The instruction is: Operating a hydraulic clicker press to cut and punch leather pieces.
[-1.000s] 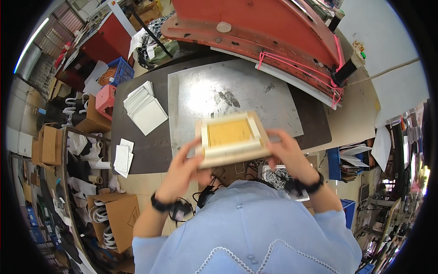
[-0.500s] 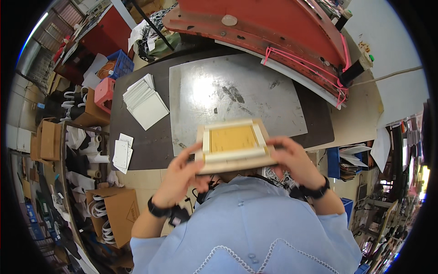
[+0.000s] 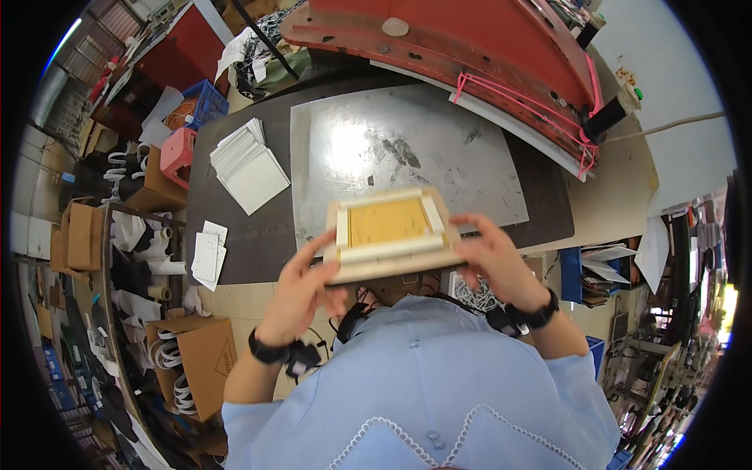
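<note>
Between both hands I hold a pale wooden cutting die board (image 3: 389,224), with a yellow panel in its middle and white strips around it. My left hand (image 3: 300,291) grips its left side, fingers and thumb closed on the near left corner. On the opposite side my right hand (image 3: 497,262) holds the right edge. The board is raised above the near edge of a dark table, overlapping a scuffed metal plate (image 3: 407,149) that lies there. Fingertips under the board are hidden.
A fanned stack of white cards (image 3: 252,178) and a few loose white cards (image 3: 209,254) lie on the table's left. Over its far side hangs a big red machine beam (image 3: 462,39) with pink cord. A cardboard box (image 3: 200,364) stands lower left, a blue bin (image 3: 572,276) right.
The board has shifted slightly left and away from me, its right side now higher in the picture. Both hands moved with it and kept their hold.
</note>
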`<action>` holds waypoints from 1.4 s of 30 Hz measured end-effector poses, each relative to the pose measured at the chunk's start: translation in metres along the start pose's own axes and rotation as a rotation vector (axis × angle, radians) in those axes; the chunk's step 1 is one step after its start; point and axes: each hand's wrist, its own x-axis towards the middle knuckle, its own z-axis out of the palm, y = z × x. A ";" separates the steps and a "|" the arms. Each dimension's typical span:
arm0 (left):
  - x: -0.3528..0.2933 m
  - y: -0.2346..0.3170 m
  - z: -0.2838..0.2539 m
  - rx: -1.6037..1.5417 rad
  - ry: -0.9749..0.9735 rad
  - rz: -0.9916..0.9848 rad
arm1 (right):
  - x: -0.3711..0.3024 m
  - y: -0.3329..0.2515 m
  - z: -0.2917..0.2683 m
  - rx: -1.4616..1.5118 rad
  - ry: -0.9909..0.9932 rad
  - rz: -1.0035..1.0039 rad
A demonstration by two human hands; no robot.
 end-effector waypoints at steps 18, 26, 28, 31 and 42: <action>0.094 -0.002 0.050 0.020 -0.113 0.152 | 0.044 -0.005 -0.068 0.010 0.326 -0.251; 0.010 0.011 0.032 0.171 -0.300 -0.241 | -0.081 -0.002 -0.029 0.052 0.098 0.181; 0.002 0.020 0.028 0.178 -0.338 -0.258 | -0.081 -0.008 -0.024 0.057 0.094 0.109; 0.005 0.019 0.032 0.226 -0.252 0.020 | -0.062 -0.011 -0.016 0.048 0.148 -0.155; 0.008 -0.067 -0.006 0.249 0.004 0.307 | -0.011 0.078 -0.006 -0.011 0.127 -0.235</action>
